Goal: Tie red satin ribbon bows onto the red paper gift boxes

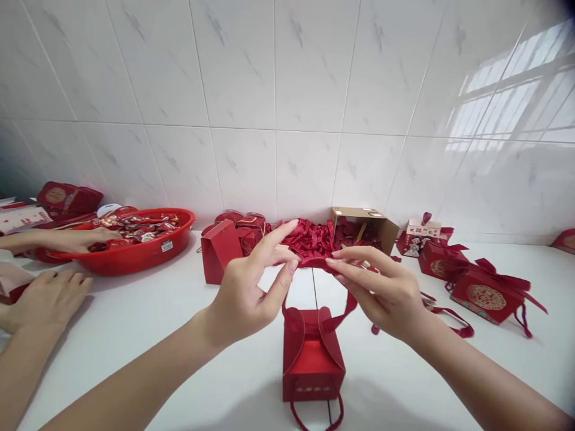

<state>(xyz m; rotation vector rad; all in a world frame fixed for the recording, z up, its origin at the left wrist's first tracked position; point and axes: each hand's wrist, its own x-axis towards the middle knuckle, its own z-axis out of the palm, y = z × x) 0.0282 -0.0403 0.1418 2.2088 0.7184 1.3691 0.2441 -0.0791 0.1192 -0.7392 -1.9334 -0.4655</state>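
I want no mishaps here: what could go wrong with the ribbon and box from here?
The ribbon, held only at the fingertips of the left hand and right hand, could slip loose. A hard pull might tip the small red box, which neither hand steadies. The cord loop in front could snag.

No word or number is sharp enough to read. The near box [314, 359] carries a short row of gold characters [313, 389] on its front, blurred. The right box [492, 294] shows a round gold emblem [486, 297] of dense strokes, its sign unclear; the box behind it [442, 259] has a similar, smaller one. The pale-topped box [420, 237] bears small red characters above cartoon figures. On the basin [135, 263], a white sticker [166, 246] has print too fine to make out.
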